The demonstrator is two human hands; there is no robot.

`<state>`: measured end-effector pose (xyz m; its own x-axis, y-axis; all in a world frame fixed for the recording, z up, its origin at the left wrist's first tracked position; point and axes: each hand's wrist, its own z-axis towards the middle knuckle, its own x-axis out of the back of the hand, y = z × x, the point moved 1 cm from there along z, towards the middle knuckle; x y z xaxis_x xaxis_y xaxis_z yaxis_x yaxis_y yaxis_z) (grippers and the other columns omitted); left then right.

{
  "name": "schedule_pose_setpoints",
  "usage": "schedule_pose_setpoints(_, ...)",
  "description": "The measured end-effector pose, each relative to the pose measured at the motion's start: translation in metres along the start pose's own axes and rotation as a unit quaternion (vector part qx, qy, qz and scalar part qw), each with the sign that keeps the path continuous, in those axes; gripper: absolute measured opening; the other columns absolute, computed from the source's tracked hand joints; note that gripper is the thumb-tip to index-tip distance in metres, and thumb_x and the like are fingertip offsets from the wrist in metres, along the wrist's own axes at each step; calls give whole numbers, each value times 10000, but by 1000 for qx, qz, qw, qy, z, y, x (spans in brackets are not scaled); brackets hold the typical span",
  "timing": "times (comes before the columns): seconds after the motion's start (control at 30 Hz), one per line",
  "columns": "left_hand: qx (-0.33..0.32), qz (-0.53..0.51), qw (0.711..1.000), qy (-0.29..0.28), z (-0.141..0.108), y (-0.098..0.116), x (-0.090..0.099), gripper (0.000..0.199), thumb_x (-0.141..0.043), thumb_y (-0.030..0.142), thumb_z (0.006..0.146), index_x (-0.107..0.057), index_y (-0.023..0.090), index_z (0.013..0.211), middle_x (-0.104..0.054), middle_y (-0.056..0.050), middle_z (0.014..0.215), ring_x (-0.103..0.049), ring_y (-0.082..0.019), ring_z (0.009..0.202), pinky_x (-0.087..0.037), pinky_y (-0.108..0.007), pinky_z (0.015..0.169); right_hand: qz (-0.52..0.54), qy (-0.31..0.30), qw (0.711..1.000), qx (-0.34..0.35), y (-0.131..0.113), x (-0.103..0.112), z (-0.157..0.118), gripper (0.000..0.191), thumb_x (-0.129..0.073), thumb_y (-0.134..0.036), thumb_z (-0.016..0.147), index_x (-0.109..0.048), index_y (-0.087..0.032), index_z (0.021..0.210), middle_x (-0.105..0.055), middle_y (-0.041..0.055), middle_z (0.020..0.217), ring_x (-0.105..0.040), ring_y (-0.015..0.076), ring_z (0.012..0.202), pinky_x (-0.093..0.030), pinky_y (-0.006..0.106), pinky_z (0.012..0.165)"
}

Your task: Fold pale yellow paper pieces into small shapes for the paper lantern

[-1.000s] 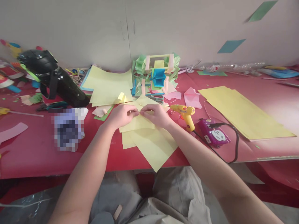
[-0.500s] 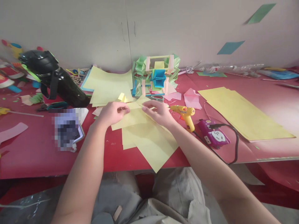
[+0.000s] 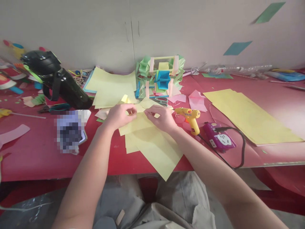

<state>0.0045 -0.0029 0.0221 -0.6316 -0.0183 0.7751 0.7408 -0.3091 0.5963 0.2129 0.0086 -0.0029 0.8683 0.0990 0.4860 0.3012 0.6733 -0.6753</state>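
Observation:
Pale yellow paper sheets (image 3: 162,149) overlap at the middle of the red table, one corner hanging over the front edge. My left hand (image 3: 122,116) pinches the upper part of a pale yellow sheet (image 3: 133,127), thumb and fingers together. Close to its right, my right hand (image 3: 161,117) has its fingertips closed on the same sheet. Just behind the hands lie a small folded yellow piece (image 3: 125,99) and grey scissors (image 3: 161,101). A yellow glue gun (image 3: 190,118) rests right of my right hand.
Behind stands a green, pink and blue paper model (image 3: 163,79). A black bottle (image 3: 64,86) leans at left above a phone (image 3: 70,130). To the right are a purple power socket (image 3: 220,138) with its cable and yellow sheets (image 3: 252,117).
My left hand has moved slightly right, closer to my right hand, and the held sheet has shifted right with it. The whole view has shifted a little.

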Motion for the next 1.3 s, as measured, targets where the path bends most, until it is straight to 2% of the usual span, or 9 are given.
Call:
schedule_pose_setpoints(0.3,36,15,998,56,-3,-23,21,71,-637,296,711,-655,227,710,-691,-33,745,-604,-194,701,-430,-291,619,-26,124,991,-40,-2,19,3,209,-555,-339,878,-696,-226,774,-601,37,707,-536,173,680,-497,339,714)
schedule_pose_setpoints(0.5,73,15,993,94,-3,-29,22,52,-638,279,713,-642,227,709,-669,-40,729,-601,-220,701,-424,-318,631,-7,120,992,-31,-3,16,2,196,-567,-338,880,-693,-226,780,-601,38,731,-548,169,697,-500,331,719)
schedule_pose_setpoints(0.6,29,46,993,105,-1,-20,21,83,-622,249,719,-644,223,794,-698,-69,946,-621,-273,926,-462,-373,800,25,109,992,-54,-1,15,1,229,-569,-393,888,-697,-222,806,-594,35,738,-551,159,696,-512,312,690)
schedule_pose_setpoints(0.7,-48,49,994,86,0,-7,19,266,-642,260,720,-663,223,982,-661,-78,1207,-568,-302,1137,-429,-414,963,52,92,992,-65,2,15,2,271,-573,-448,892,-705,-216,844,-632,39,785,-583,156,721,-525,306,698)
schedule_pose_setpoints(0.8,-49,-13,997,51,-1,0,15,219,-630,360,802,-692,216,956,-716,-67,1067,-628,-269,1005,-462,-378,905,75,104,988,-84,3,15,3,299,-595,-493,878,-712,-218,887,-677,47,852,-624,167,776,-540,321,742)
schedule_pose_setpoints(0.97,25,-167,981,99,1,-2,6,344,-646,516,818,-702,179,860,-731,-73,895,-644,-237,862,-498,-340,770,188,142,958,-162,5,13,8,448,-718,-533,774,-662,-228,1099,-682,34,861,-654,165,809,-574,321,754)
schedule_pose_setpoints(1.13,77,-341,937,18,2,8,-5,385,-758,490,728,-684,161,915,-729,-85,922,-672,-230,834,-538,-345,748,294,72,924,-236,11,5,8,403,-766,-523,722,-667,-181,912,-662,25,764,-647,149,713,-576,308,680)
schedule_pose_setpoints(1.23,90,-373,922,-54,2,17,-11,408,-782,475,710,-673,180,970,-728,-80,933,-685,-234,823,-554,-355,729,299,60,925,-224,11,3,7,356,-770,-487,721,-691,-173,870,-662,23,771,-591,119,641,-523,270,588)
schedule_pose_setpoints(1.3,85,-370,924,-45,2,19,-15,372,-748,497,747,-672,183,932,-726,-80,896,-685,-241,815,-555,-356,699,293,23,930,-222,9,2,6,326,-752,-470,744,-704,-165,851,-655,19,738,-563,110,609,-492,260,559)
